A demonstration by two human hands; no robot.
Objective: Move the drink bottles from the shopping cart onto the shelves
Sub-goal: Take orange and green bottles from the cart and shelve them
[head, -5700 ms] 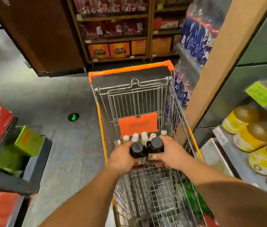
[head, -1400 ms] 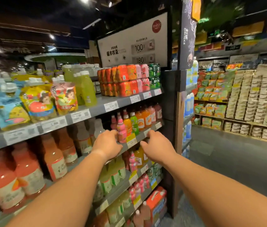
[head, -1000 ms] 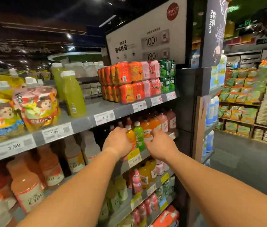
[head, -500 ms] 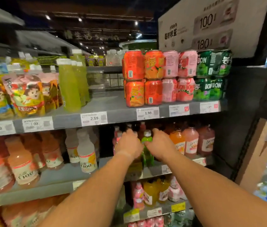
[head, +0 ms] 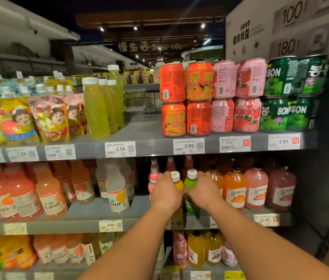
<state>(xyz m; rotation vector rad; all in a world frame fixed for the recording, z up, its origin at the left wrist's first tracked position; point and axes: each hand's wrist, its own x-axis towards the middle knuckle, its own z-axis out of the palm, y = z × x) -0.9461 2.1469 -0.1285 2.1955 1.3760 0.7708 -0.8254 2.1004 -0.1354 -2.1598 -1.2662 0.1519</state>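
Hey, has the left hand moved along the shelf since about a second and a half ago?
Yes. The left hand has gone deeper into the middle shelf, from its front edge to the orange bottle it now grips beside the green bottle.

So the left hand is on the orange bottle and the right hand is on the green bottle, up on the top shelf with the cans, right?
Not quite. The left hand grips the orange bottle and the right hand grips the green bottle, but on the middle shelf, one below the cans. The head view shows it.
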